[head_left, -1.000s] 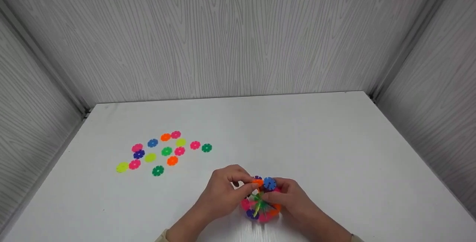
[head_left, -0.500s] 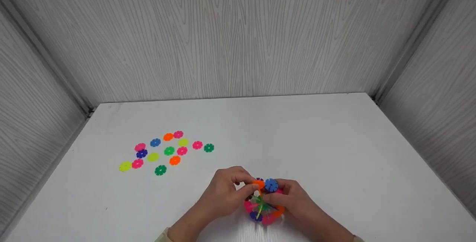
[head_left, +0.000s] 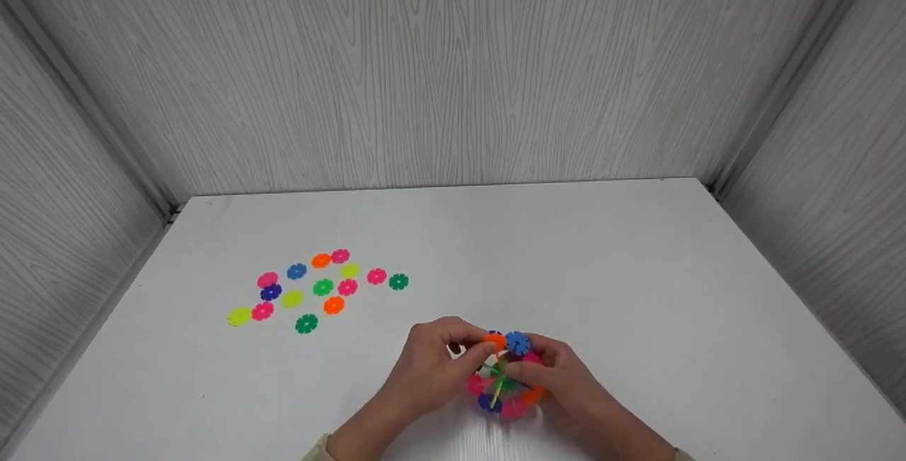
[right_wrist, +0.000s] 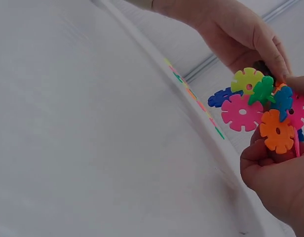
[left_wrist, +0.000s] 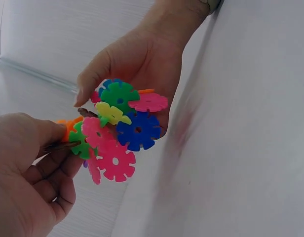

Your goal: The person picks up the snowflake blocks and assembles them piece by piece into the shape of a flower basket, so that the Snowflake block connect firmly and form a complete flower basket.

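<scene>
Both hands are around a cluster of notched plastic discs (left_wrist: 116, 160), joined by their slots, in pink, blue, green, yellow and orange. My left hand (head_left: 433, 365) pinches an orange disc (head_left: 495, 341) between thumb and index finger at the cluster's far left. From the right side my right hand (head_left: 563, 370) grips the cluster, thumb over its middle and fingers behind, beside a light blue disc (head_left: 517, 343). In the right wrist view a yellow disc (right_wrist: 243, 76) and an orange disc (right_wrist: 278, 131) stick out of it. Whether the pinched disc is slotted in is hidden by the fingers.
Loose discs lie scattered on the left of the white table (head_left: 601, 255), among them a green disc (head_left: 306, 323), a yellow disc (head_left: 239, 316) and a pink disc (head_left: 376, 276). A grey wood-grain panel (head_left: 453, 71) stands behind the table, with others at both sides.
My hands keep their hold. The cluster has tilted slightly, its far discs moving a little upward in the head view. The whole scene has shifted slightly right. The loose discs lie as before.
</scene>
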Demonstrator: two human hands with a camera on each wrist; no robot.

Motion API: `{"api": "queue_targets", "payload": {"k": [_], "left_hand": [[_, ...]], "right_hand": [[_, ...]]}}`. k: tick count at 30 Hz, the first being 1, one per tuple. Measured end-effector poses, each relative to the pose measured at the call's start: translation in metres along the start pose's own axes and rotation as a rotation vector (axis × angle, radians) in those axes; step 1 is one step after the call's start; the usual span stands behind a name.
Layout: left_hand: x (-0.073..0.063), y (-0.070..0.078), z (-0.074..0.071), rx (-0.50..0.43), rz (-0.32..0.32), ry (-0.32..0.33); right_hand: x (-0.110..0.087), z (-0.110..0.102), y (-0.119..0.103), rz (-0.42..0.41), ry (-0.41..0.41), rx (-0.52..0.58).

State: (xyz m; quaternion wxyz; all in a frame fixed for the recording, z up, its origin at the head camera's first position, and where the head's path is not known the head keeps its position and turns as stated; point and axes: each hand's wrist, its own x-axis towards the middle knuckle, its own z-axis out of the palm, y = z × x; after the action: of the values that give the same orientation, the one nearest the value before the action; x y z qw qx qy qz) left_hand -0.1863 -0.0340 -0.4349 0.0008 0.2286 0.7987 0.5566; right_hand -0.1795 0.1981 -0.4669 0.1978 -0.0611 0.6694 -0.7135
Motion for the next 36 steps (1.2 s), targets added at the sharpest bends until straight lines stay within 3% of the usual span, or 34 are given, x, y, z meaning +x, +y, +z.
{"api": "queue_targets", "payload": {"k": [5,9,12,17,21,24,27,31,36], "left_hand": [[0.001,-0.003,0.003,-0.057,-0.046,0.089],[0.001,-0.005,0.002,-0.065,-0.065,0.082],[0.0,-0.005,-0.006,-0.03,-0.068,0.078],[0.005,-0.017,-0.044,0.09,-0.098,0.189],[0.019,-0.045,-0.082,0.193,-0.157,0.26],[0.032,-0.066,-0.102,0.234,-0.243,0.235],[0.044,-0.083,-0.11,0.239,-0.333,0.168],[0.056,-0.095,-0.11,0.243,-0.394,0.092],[0.065,-0.101,-0.104,0.275,-0.443,0.066]], "right_hand": [[-0.001,0.001,0.001,0.016,0.025,0.186],[0.002,0.004,0.0,0.061,0.124,0.229],[0.005,0.007,0.001,0.114,0.209,0.22],[0.008,0.011,0.002,0.23,0.284,0.156],[0.009,0.01,0.004,0.243,0.245,0.107],[0.008,0.008,0.006,0.239,0.209,0.049],[0.007,0.007,0.006,0.238,0.187,0.01],[0.007,0.005,0.008,0.205,0.148,-0.007],[0.006,0.003,0.008,0.154,0.098,-0.066]]}}
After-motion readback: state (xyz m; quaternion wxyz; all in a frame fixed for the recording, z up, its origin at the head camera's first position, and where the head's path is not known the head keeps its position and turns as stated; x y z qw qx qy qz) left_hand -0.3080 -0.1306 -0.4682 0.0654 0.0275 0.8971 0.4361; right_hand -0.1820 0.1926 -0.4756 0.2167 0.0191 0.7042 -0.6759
